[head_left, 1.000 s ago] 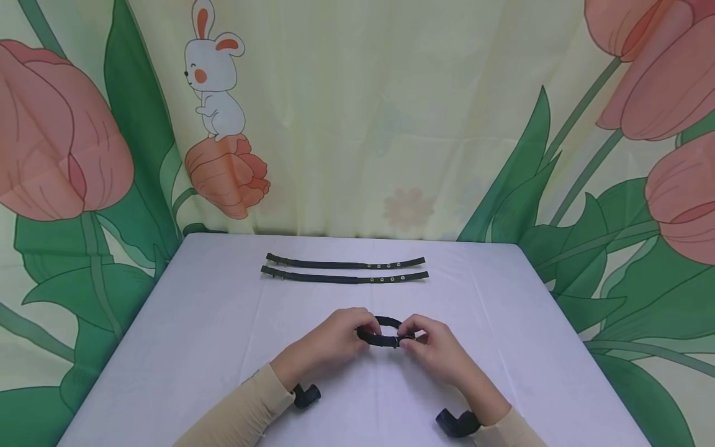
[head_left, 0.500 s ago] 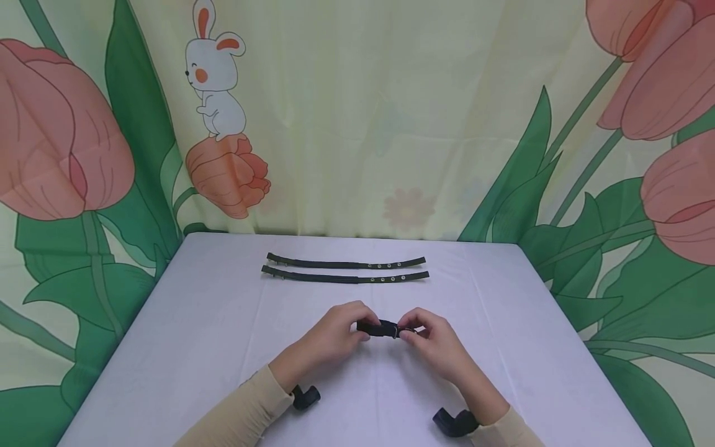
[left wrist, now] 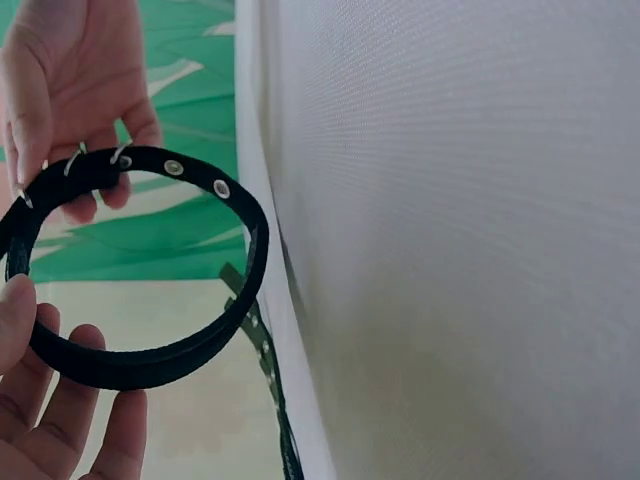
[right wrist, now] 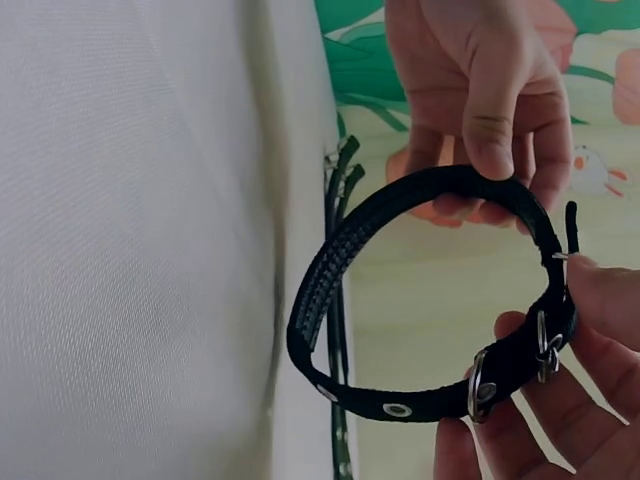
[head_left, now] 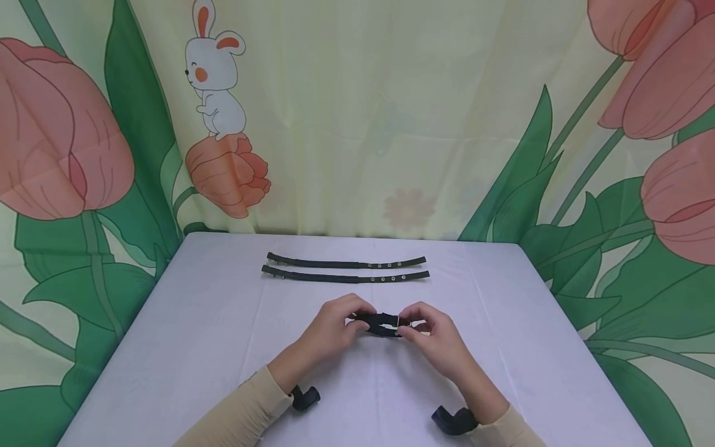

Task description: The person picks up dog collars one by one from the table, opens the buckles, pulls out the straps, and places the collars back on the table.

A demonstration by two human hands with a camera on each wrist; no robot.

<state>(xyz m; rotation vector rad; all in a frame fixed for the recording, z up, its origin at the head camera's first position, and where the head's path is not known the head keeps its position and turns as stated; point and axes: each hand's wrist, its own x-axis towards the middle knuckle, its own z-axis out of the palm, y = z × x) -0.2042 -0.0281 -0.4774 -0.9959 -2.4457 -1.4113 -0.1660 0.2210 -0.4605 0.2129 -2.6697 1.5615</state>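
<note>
Collar (head_left: 385, 320) makes a loop.
Left hand (head_left: 334, 326) and right hand (head_left: 436, 335) pinch it; two straps (head_left: 335, 278) lie beyond it.

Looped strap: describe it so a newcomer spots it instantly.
In the head view, find the white-covered table. Between the left hand and right hand, nearer than two stretched-out straps, is the looped strap. It alone is held, bent into a ring.

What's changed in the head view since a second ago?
The black loop tilted, carrying its metal ring from the lower band to the upper; the left hand and right hand shifted slightly up the picture. Neither let go. The far strap and near strap stayed put.
</note>
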